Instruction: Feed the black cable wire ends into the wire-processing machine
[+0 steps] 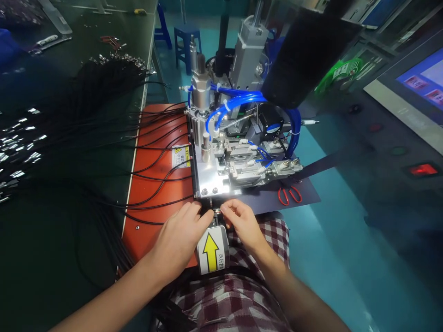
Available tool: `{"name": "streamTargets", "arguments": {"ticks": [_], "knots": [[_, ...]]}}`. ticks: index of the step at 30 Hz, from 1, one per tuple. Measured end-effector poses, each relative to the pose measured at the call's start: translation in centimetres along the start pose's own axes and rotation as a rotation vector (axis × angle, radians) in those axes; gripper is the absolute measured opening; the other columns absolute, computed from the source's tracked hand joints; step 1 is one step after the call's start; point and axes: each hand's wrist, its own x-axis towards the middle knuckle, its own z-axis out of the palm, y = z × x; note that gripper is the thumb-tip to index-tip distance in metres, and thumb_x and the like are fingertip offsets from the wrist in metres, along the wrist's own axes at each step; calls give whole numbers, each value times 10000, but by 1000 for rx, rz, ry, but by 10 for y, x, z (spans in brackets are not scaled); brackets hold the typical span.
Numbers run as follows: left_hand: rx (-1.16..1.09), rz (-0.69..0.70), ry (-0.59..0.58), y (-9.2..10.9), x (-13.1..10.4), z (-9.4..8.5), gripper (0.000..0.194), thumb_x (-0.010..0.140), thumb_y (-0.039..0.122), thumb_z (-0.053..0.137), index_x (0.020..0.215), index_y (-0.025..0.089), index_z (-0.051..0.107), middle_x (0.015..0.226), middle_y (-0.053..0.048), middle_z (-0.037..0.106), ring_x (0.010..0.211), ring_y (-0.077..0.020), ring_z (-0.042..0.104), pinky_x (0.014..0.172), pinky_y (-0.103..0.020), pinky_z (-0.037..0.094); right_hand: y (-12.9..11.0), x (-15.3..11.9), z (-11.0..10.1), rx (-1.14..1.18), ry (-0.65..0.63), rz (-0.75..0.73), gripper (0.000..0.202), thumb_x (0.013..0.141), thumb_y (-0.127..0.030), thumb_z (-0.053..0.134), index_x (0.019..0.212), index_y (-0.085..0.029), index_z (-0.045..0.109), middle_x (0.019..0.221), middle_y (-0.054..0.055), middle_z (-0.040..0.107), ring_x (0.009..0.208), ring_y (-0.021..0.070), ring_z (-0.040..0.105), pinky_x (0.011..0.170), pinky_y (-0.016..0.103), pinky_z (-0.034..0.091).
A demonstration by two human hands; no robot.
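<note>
Head camera view: the likeliest trouble is a slip at the small part (pixel 217 211), which sits between the two hands just beside the near edge of the machine (pixel 211 177); it is tiny, and an uneven pull from either side could tilt or drop it. The black cables (pixel 162 179) fan loosely across the red board (pixel 155 133), and the left hand (pixel 182 233) lies over the near ones, so a sideways sweep of that wrist could snag one and drag it out of line. Fingers this near the machine could be pinched if it moved. As for the grip, the right hand (pixel 244 223) has thumb and forefinger brought together, with almost no gap, apparently on the right end of the small part. The left hand is curled, its thumb near the part's other end; whether it grasps anything cannot be told, as its fingertips are partly hidden.
</note>
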Motion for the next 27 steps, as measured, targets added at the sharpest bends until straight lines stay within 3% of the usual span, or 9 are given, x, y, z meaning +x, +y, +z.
{"name": "streamTargets", "arguments": {"ticks": [6, 10, 15, 22, 27], "knots": [[6, 33, 67, -3, 0, 5, 274, 835, 67, 455, 1032, 175, 611, 930, -100, 589, 775, -225, 568, 628, -324, 495, 5, 3, 0, 173, -40, 79, 290, 735, -422, 652, 673, -169, 524, 529, -64, 445, 454, 84, 350, 473, 229, 275], [-122, -24, 47, -3, 0, 3, 301, 825, 54, 455, 1036, 195, 616, 989, -87, 590, 826, -213, 576, 680, -313, 507, 9, 4, 1, 291, -83, 136, 295, 732, -407, 671, 675, -158, 523, 536, -61, 455, 461, 73, 330, 477, 223, 255], [-215, -67, -8, 2, -1, 0, 407, 820, 35, 432, 1167, 208, 556, 1018, -80, 562, 900, -217, 552, 743, -322, 497, 10, 3, 2, 284, -82, 95, 296, 747, -413, 659, 679, -163, 516, 534, -66, 450, 468, 74, 339, 490, 227, 258], [-178, -88, -59, 8, 1, 1, 366, 843, 66, 423, 1149, 212, 563, 1045, -78, 568, 887, -229, 554, 732, -350, 498, 10, 4, 2, 256, -79, 62, 291, 743, -411, 661, 676, -166, 518, 539, -66, 460, 469, 79, 360, 498, 234, 265], [-266, -110, 35, 7, 0, 5, 328, 846, 86, 432, 1115, 190, 587, 988, -84, 563, 893, -231, 552, 739, -351, 498, 8, 4, 3, 255, -75, 57, 310, 728, -433, 658, 659, -170, 509, 534, -64, 454, 467, 84, 358, 498, 239, 268]]}}
